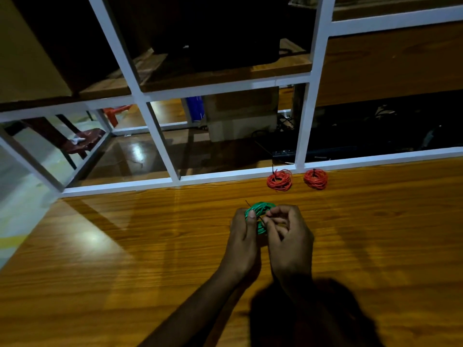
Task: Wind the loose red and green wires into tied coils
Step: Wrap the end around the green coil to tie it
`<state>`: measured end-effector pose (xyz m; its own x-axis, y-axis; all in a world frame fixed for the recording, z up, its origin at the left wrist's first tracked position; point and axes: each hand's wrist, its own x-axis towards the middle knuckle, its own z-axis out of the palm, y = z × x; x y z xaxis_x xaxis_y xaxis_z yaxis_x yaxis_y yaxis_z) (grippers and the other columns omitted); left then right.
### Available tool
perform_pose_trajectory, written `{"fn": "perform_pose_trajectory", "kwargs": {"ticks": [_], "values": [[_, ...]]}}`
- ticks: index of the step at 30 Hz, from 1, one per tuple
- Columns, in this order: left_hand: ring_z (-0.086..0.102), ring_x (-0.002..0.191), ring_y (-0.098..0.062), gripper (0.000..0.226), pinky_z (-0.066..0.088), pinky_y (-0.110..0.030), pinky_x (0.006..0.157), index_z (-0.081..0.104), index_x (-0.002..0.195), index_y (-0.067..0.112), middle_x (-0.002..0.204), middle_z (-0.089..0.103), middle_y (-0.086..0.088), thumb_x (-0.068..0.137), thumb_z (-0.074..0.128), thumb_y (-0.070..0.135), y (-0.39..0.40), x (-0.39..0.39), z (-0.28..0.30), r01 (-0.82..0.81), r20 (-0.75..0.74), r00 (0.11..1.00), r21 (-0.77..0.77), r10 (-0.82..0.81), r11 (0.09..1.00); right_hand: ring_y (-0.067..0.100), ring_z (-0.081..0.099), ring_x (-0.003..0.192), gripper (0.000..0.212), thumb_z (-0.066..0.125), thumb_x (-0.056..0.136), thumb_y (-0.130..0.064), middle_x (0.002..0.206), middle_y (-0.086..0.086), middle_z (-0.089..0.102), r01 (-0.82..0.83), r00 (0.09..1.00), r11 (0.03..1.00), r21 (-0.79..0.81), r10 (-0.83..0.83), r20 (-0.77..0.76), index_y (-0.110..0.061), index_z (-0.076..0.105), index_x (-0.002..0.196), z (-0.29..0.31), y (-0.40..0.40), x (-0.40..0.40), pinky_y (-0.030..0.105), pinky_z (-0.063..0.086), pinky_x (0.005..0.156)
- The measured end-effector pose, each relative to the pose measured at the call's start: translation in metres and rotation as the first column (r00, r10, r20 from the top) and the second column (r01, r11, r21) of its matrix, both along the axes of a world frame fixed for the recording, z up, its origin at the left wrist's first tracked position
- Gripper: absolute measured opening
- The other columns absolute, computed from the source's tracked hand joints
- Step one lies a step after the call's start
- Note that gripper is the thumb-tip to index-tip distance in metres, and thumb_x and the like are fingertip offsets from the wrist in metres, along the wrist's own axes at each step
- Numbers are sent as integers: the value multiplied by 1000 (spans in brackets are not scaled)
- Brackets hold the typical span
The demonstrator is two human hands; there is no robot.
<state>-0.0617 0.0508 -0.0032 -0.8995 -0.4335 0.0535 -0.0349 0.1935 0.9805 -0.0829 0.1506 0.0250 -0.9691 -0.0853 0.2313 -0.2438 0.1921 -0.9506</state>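
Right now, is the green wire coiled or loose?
Coiled: green wire forms a bundle gripped by left hand and right hand; tied, cannot tell.

Dim workshop or electronics workroom: glossy wooden workbench (125, 246) under the hands, white metal shelving frame (155, 131) rising beyond them, tied red wire coils (279, 180) ahead and to the right, dark cables and equipment (285, 151) farther back, red plastic chair (85, 140) far left.

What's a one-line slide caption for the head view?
Both hands, left and right, tie a green wire coil over a wooden table; two red coils lie behind.
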Motion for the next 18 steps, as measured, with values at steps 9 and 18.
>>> {"fn": "perform_pose_trajectory", "kwargs": {"ticks": [9, 18], "values": [[44, 106, -2, 22, 36, -9, 80, 50, 111, 28, 107, 52, 8, 107, 30, 38, -3, 7, 2, -35, -24, 999, -333, 29, 942, 2, 66, 100, 41, 66, 92, -3, 114, -9, 61, -34, 998, 999, 19, 35, -59, -21, 61, 128, -3, 1, -3, 26, 59, 82], [43, 104, -5, 32, 34, -6, 77, 54, 118, 17, 111, 54, 1, 107, 31, 37, -3, 9, 3, -99, -79, 994, -393, 74, 914, -1, 64, 97, 24, 71, 88, -3, 107, -6, 64, -83, 987, 992, 96, 95, -132, -18, 71, 107, 3, 1, -2, 18, 58, 79]]}}
